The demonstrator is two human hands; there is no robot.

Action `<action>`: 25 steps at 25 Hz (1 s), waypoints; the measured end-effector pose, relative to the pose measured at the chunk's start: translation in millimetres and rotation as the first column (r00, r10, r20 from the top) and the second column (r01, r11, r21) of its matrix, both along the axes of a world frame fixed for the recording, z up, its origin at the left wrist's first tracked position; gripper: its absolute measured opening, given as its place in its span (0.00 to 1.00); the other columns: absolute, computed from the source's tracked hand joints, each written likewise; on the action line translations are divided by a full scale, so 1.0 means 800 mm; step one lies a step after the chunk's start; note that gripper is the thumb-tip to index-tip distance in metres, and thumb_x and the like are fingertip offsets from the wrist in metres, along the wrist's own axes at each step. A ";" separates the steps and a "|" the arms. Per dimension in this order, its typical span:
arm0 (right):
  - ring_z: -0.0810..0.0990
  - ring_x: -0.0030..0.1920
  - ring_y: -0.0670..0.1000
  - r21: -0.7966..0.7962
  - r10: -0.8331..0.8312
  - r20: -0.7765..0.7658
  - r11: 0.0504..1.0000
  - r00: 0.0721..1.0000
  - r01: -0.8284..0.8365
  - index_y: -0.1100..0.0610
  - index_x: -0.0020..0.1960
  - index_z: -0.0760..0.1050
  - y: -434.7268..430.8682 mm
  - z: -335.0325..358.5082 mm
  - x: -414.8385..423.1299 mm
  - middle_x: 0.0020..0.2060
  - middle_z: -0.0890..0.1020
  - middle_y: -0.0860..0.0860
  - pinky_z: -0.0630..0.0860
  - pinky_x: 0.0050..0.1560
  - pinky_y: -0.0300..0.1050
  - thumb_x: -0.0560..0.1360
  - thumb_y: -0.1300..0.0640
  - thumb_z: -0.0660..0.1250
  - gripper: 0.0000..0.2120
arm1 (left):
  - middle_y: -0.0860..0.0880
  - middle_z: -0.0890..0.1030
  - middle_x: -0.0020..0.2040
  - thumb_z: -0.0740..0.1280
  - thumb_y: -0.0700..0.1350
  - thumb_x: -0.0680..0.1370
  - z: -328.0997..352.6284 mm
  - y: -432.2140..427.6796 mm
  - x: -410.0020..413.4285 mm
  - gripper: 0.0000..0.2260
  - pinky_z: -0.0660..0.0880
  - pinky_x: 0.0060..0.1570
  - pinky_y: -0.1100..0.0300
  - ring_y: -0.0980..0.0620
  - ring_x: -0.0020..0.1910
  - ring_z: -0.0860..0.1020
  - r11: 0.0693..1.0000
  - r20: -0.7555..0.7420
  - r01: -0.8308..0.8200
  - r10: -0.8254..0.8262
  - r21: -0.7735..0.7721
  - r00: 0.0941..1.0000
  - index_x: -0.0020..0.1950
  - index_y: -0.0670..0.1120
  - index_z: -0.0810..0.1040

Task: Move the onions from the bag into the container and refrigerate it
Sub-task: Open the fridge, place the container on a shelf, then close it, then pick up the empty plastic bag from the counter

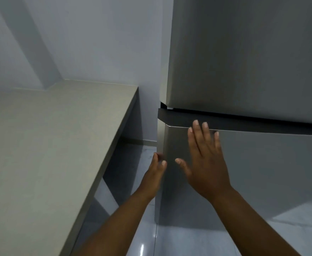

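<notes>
A tall silver refrigerator [247, 52] fills the right side, both of its doors shut. My right hand [205, 159] lies flat, fingers spread, on the lower door [273, 167] just under the dark strip between the doors. At that door's left edge is my left hand [156, 172], fingers loosely curled and holding nothing. No onions, bag or container are in view.
A beige counter [50, 145] runs along the left, its right edge close to the refrigerator. A narrow gap with glossy floor tiles [146, 235] separates them. White walls [77, 37] stand behind.
</notes>
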State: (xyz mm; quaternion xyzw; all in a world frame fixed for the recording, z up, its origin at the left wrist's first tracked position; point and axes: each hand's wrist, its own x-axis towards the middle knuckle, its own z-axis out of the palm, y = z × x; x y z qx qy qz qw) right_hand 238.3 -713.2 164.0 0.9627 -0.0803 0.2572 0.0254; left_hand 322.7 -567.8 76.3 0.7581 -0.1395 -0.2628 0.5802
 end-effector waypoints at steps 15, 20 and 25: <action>0.45 0.80 0.56 0.255 0.226 -0.035 0.944 0.973 -0.210 0.60 0.79 0.49 -0.017 -0.037 0.040 0.80 0.49 0.56 0.45 0.78 0.56 0.79 0.42 0.57 0.37 | 0.64 0.47 0.78 0.48 0.77 0.68 -0.002 -0.020 0.037 0.40 0.49 0.72 0.61 0.68 0.73 0.48 0.999 0.089 -0.015 0.010 0.050 0.996 0.77 0.63 0.44; 0.45 0.79 0.42 0.650 0.531 -0.136 0.685 0.837 -0.329 0.46 0.78 0.45 0.063 -0.088 0.034 0.79 0.50 0.44 0.52 0.77 0.46 0.79 0.42 0.59 0.34 | 0.70 0.52 0.73 0.51 0.74 0.72 -0.031 0.089 -0.024 0.34 0.51 0.63 0.74 0.81 0.66 0.51 0.963 0.136 -0.226 0.206 0.146 0.969 0.76 0.64 0.50; 0.59 0.75 0.43 0.799 0.749 -0.250 0.517 0.614 -0.307 0.44 0.77 0.54 0.189 -0.128 0.012 0.76 0.61 0.42 0.61 0.72 0.41 0.75 0.37 0.57 0.33 | 0.60 0.71 0.69 0.59 0.68 0.73 -0.052 0.249 -0.124 0.25 0.66 0.63 0.71 0.68 0.65 0.69 0.813 0.146 -0.555 0.536 0.179 0.832 0.69 0.66 0.63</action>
